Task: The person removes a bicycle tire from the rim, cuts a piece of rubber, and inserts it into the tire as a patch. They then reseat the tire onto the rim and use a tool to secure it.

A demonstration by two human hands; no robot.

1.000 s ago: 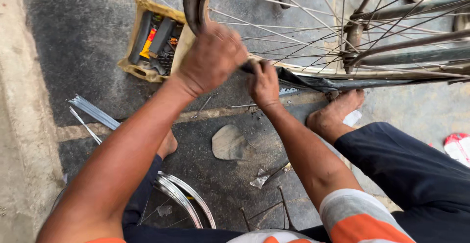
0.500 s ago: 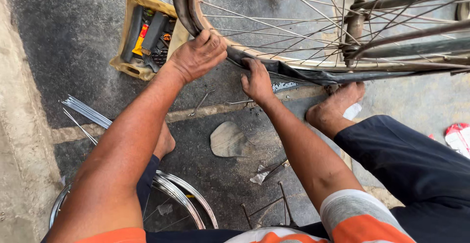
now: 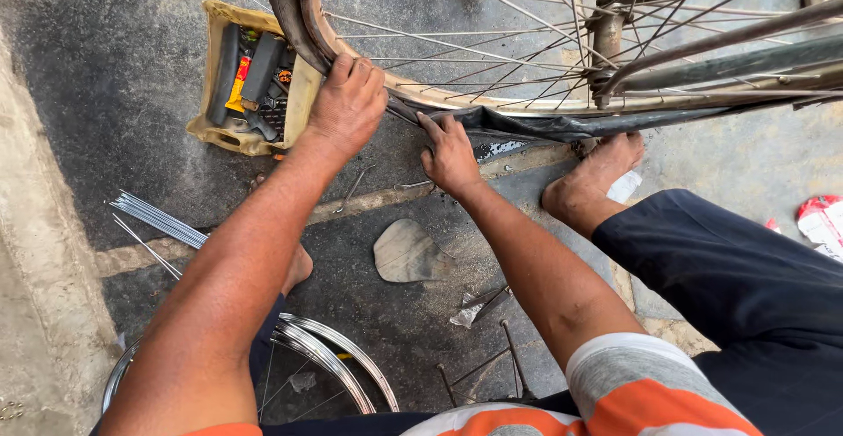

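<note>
Head view, edges: your bicycle wheel [image 3: 527,93] runs off the top and right borders of the frame, so only its lower left arc shows; the frame tubes cross it on the right.
Head view, open room: bare dark pavement [image 3: 114,76] lies left of the wheel and below your hands, bounded on the far left by a pale concrete strip [image 3: 35,295].
Left hand: your left hand [image 3: 347,107] lies over the wheel's rim and dark tyre [image 3: 290,6] at the lower left curve, fingers [image 3: 356,72] curled narrow and gripping the tyre edge.
Right hand: your right hand [image 3: 450,155] sits just beside the left one, below the rim, fingers pressed on the loose black inner tube [image 3: 544,124]; whether they pinch it or only push, you cannot tell.
Inner tube: it hangs slack and wrinkled out of the rim, trailing right along the wheel's underside towards your bare foot [image 3: 593,181].
Wheel look: thin steel spokes fan from the hub, the rim worn and brownish.
Around, left: a yellowed open box of tools [image 3: 250,80] stands just beside your left hand, near the tyre.
Around, lower left: a bundle of loose spokes [image 3: 158,221] lies on the pavement, well apart from the wheel.
Around, bottom: shiny spare rims [image 3: 325,361] lie beneath your left forearm.
Around, middle: a flat grey stone [image 3: 408,252] rests between your arms.
In the way: your right foot stands close under the tube.
</note>
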